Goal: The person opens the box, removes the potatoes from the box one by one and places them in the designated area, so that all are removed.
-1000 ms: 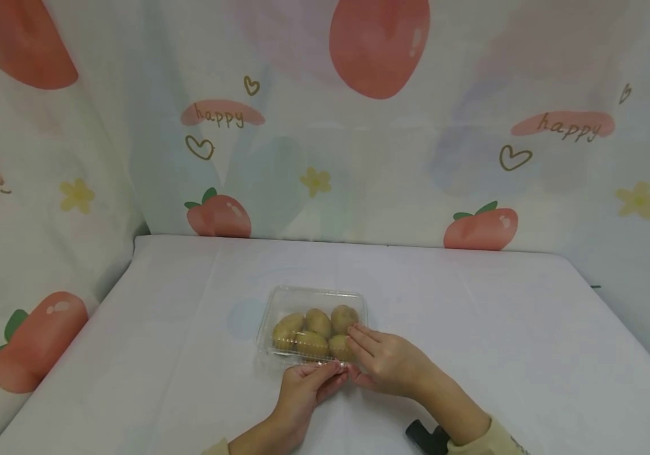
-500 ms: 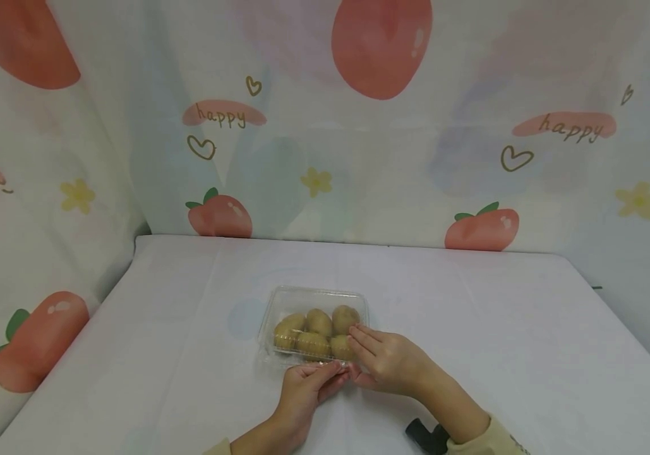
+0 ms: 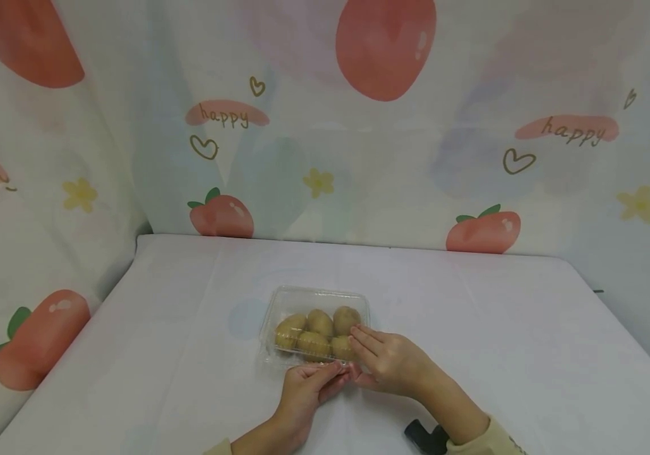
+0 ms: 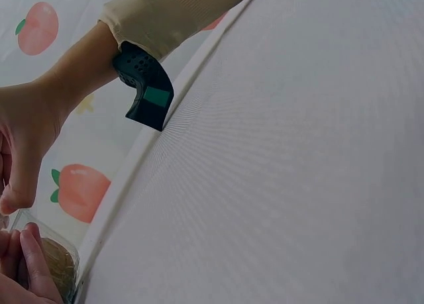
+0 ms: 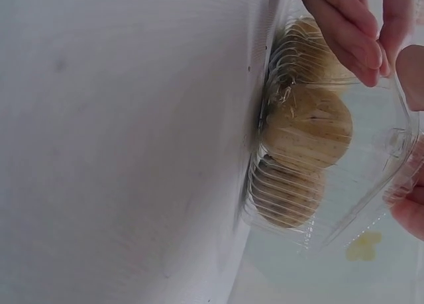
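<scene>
A clear plastic clamshell box [image 3: 320, 296] holding several yellow-brown potatoes [image 3: 313, 345] sits mid-table. My left hand [image 3: 302, 395] pinches the front rim of the box near its right corner. My right hand [image 3: 391, 363] holds that corner, its fingers lying along the right side and its thumb at the front rim. In the right wrist view, ribbed plastic covers the potatoes [image 5: 310, 128], and fingers of the left hand [image 5: 409, 211] show at the right edge. Whether the lid is fully fastened cannot be told. In the left wrist view the right hand [image 4: 30, 132] is partly cut off.
A white cloth covers the table [image 3: 148, 354]. Behind it and to the left hangs a printed curtain [image 3: 381, 170] with fruit, hearts and flowers. A black curved wrist mount [image 3: 427, 437] is at the right sleeve [image 3: 489, 439].
Both hands keep their places on the box and nothing on the table has moved. The whole head view has shifted very slightly.
</scene>
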